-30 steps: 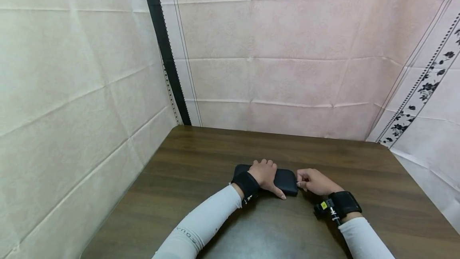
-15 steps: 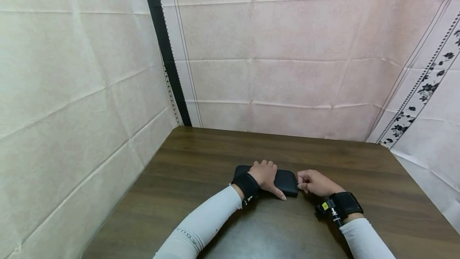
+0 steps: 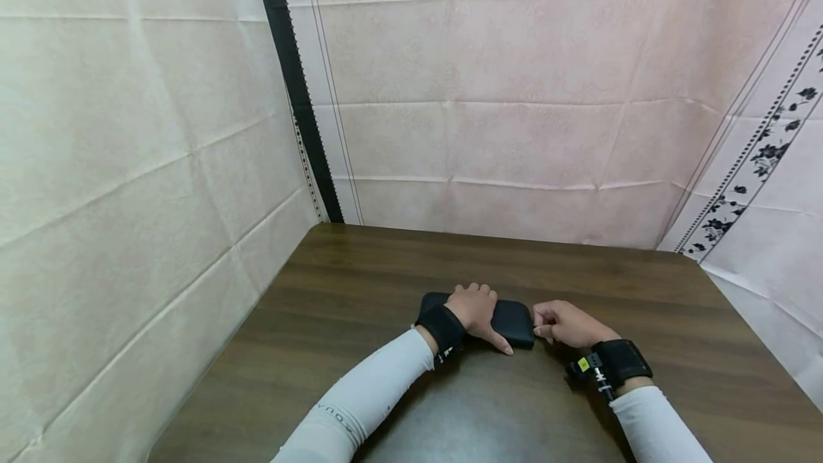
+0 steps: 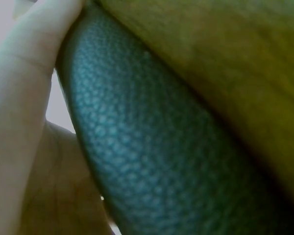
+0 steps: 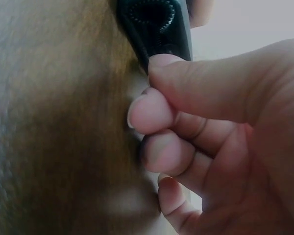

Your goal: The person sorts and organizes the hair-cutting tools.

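Note:
A black zip case (image 3: 512,324) with pebbled, leather-like sides lies on the table. My left hand (image 3: 474,309) spans its middle from above, fingers over the far edge and thumb along the near one. In the left wrist view, the thumb (image 4: 24,83) runs beside the grained side of the case (image 4: 137,132). At the right end, my right hand (image 3: 566,324) pinches between thumb and curled forefinger, where the zip's end is. The right wrist view shows curved zip teeth (image 5: 172,19) just above the thumb (image 5: 201,83). The fingertips mostly hide the zip pull.
The brown wood-grain table (image 3: 360,270) extends around the case. Pale creased cloth (image 3: 514,91) hangs behind it, and another cloth (image 3: 141,163) stands along the left. Both wrists wear black straps, and a small camera (image 3: 584,364) sits at the right wrist.

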Demonstrator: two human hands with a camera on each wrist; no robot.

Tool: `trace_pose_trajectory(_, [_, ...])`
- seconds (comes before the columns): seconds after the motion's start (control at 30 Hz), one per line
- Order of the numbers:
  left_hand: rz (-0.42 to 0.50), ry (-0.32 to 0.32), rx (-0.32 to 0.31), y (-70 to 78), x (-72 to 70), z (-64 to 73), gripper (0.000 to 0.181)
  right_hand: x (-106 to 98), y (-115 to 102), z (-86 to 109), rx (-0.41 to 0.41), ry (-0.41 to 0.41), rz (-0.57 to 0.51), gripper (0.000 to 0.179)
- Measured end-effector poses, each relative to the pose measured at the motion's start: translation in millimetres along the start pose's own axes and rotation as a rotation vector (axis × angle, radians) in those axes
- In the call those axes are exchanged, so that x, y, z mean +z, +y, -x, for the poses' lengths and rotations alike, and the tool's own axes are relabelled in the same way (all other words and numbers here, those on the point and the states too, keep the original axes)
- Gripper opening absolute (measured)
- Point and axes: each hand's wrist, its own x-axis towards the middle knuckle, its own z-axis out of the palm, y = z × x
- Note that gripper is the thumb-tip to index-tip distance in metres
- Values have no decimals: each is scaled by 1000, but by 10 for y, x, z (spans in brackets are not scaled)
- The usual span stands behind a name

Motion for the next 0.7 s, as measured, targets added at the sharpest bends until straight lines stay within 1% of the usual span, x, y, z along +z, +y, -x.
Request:
trace_pose_trajectory(0.2, [-2,6,1,-4,3,-6,113,-16,10,6,2,-22,-19,19])
trace_pose_trajectory(0.43, [-8,5,3,-6,18,-15,113,-15,-2,18,-22,-36,-42,20])
trace_pose_trajectory(0.7, [-16,7,-2,-2,17,-6,113,-23,-10,19,-27,-56,-61,20])
